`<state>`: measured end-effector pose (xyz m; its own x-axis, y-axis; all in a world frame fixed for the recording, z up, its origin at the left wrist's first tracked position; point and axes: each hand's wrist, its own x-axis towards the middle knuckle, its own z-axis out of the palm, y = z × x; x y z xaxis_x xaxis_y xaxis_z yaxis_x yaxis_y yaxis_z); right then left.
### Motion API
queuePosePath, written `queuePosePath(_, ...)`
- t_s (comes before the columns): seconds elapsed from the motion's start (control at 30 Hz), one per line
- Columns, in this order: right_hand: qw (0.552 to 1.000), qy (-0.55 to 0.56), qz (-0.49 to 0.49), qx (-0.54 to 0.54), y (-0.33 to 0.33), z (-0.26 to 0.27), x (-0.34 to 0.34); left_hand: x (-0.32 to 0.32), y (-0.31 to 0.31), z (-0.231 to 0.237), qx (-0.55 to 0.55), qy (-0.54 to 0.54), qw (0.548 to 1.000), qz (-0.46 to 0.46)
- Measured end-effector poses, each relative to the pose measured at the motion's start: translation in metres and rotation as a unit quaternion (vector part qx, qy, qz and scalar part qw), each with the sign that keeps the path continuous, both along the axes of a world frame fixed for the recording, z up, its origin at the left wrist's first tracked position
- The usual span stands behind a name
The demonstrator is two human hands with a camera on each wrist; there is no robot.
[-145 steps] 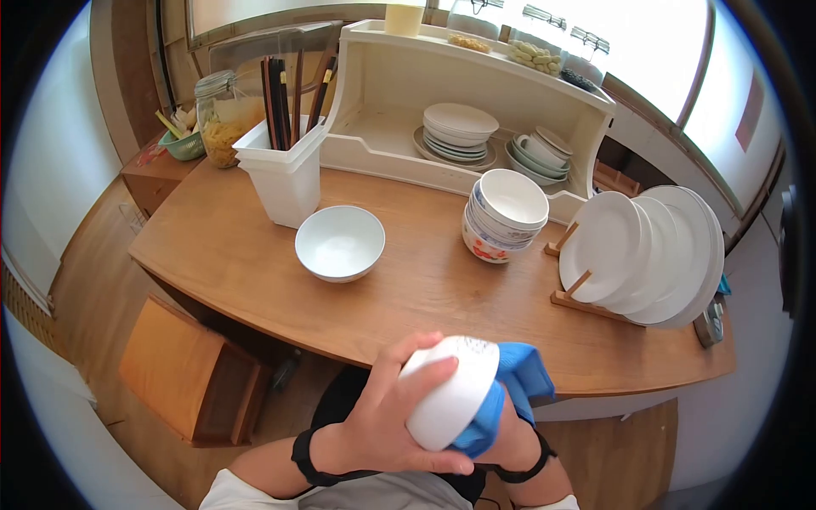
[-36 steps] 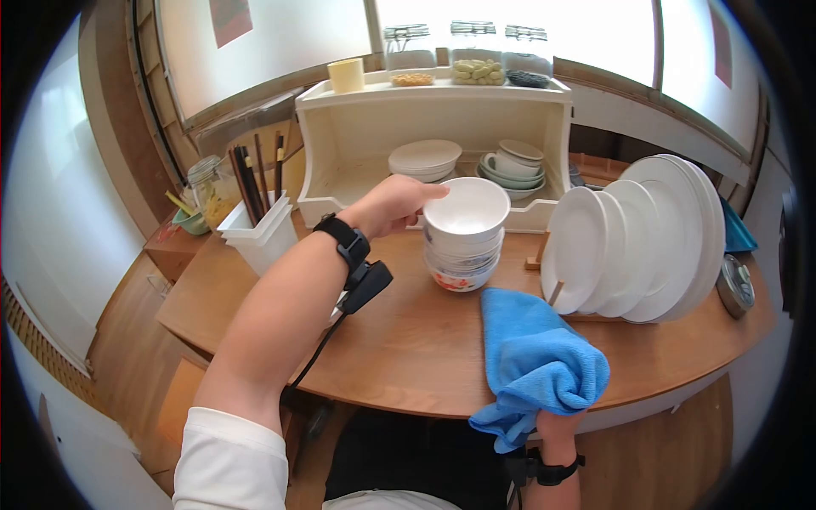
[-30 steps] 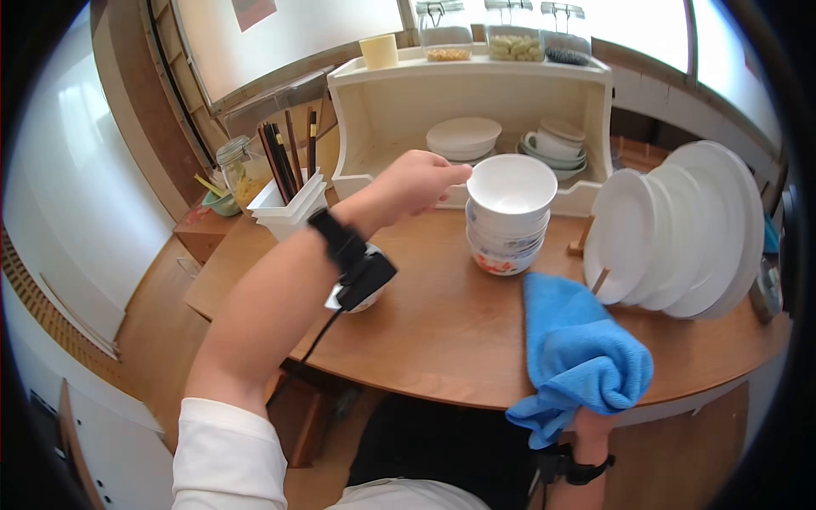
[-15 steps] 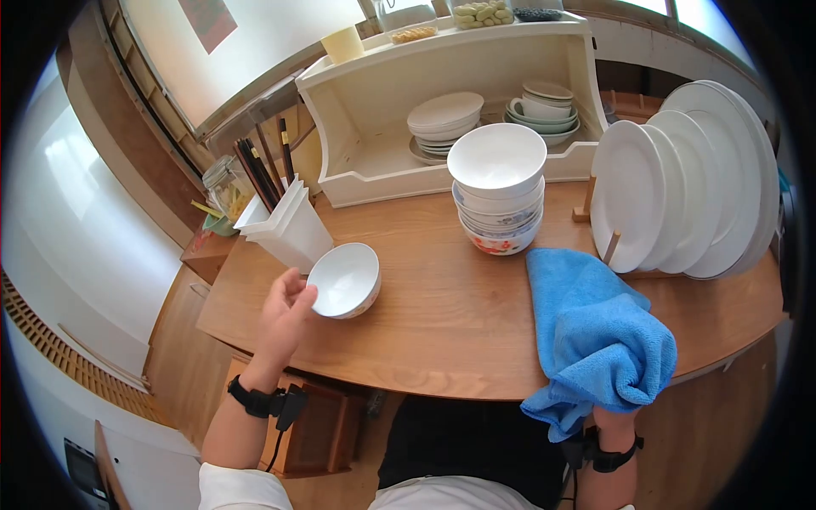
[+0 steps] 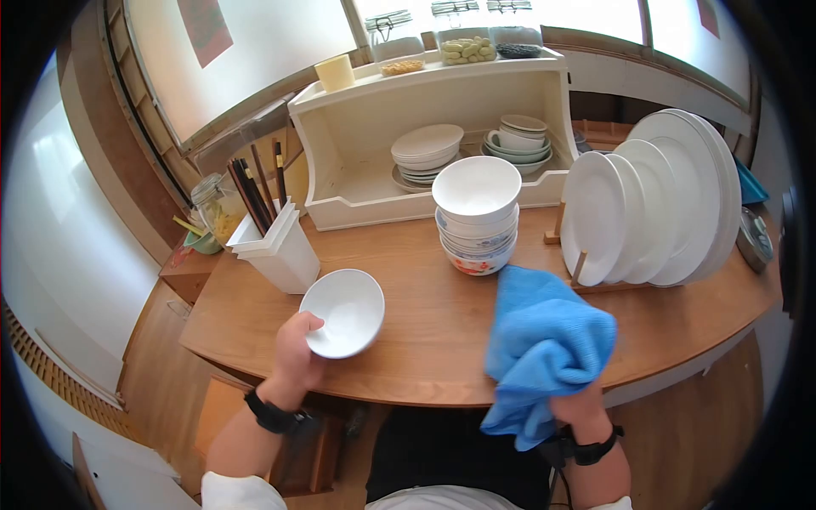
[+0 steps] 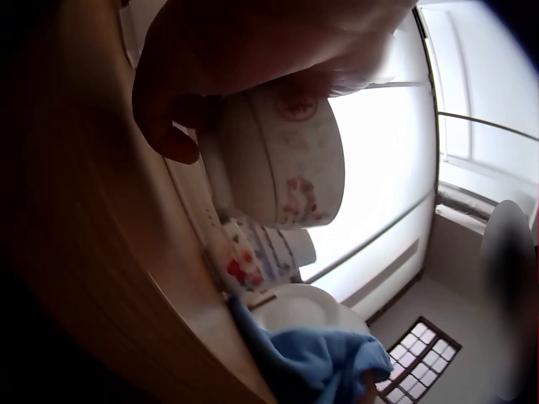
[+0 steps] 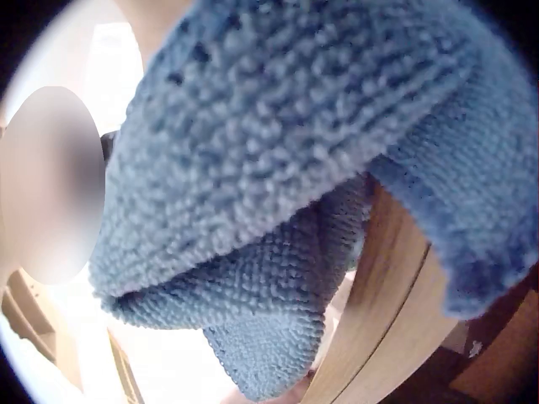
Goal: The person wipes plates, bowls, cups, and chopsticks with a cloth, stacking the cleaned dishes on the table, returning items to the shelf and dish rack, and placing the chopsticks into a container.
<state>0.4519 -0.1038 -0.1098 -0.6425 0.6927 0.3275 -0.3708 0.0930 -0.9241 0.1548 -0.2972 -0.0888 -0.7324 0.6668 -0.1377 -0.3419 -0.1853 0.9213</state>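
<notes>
My left hand (image 5: 297,350) grips a white bowl (image 5: 347,313) at its near left side, with the thumb over the rim. In the left wrist view, the fingers curl under this bowl (image 6: 282,164), whose outside carries a red and pink pattern. A bunched blue cloth (image 5: 554,327) is in my right hand (image 5: 581,406) at the table's front edge; it hides most of the fingers. Thick folds of the cloth (image 7: 244,143) fill the right wrist view. Behind the hands stands a stack of bowls (image 5: 478,228), a plain white one on top and a red-flowered one lowest.
White plates (image 5: 595,219) stand in a wooden rack at the right. A white holder (image 5: 285,255) with chopsticks (image 5: 255,191) is behind the left hand. At the back, a cream shelf (image 5: 348,161) holds dishes, with glass jars (image 5: 463,38) on top. The table (image 5: 425,357) curves at its front edge.
The left hand has left the top of the bowl stack, come down to the single bowl on the left and taken hold of it. The cloth stays in the right hand.
</notes>
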Motion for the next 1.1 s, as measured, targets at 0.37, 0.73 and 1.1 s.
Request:
queuePosePath(0.37, 0.951, 0.036, -0.077, 0.297, -0.064, 0.008, -0.057, 0.142, 0.017, -0.020, 0.186, 0.089, 0.978, 0.008)
queuePosePath(0.73, 0.900, 0.015, -0.075, 0.428, -0.056, 0.051, -0.038, 0.144, -0.015, -0.036, 0.242, 0.020, 0.964, -0.104)
queuePosePath(1.1, 0.889, 0.018, 0.069, 0.451, -0.086, 0.061, -0.047, 0.157, -0.034, -0.050, -0.002, 0.496, 0.862, 0.101)
